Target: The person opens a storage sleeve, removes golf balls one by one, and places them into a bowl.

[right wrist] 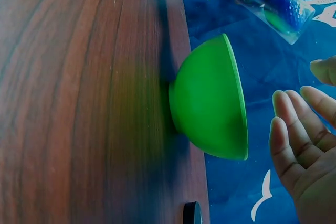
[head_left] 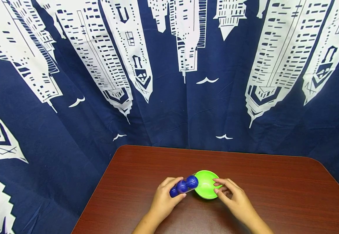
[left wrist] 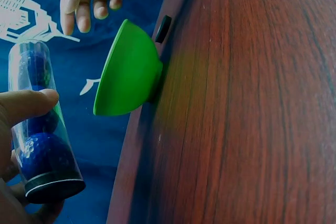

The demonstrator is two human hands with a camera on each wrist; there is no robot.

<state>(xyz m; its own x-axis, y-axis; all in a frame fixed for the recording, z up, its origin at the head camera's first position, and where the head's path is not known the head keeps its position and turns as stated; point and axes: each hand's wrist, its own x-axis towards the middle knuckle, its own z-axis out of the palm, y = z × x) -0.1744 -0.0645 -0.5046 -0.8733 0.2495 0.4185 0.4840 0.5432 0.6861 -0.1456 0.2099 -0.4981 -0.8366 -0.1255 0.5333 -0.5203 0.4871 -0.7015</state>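
My left hand (head_left: 164,199) grips a clear plastic tube (left wrist: 67,156) of blue golf balls (head_left: 182,186), its thumb laid along the side. A black cap (left wrist: 55,188) closes the tube's near end; its far end points at the left rim of a green bowl (head_left: 206,188), held above table height. The bowl stands upright on the table, and its inside shows bare green in the head view. Over the bowl's right rim hovers my right hand (head_left: 236,199), fingers loosely bent and holding nothing. In the right wrist view its fingertips (right wrist: 278,124) are apart from the bowl.
A small black round piece (left wrist: 164,29) lies on the reddish-brown wooden table (head_left: 134,182), to the right of the bowl. Behind and left of the table hangs a dark blue cloth (head_left: 169,123) printed with white buildings and birds.
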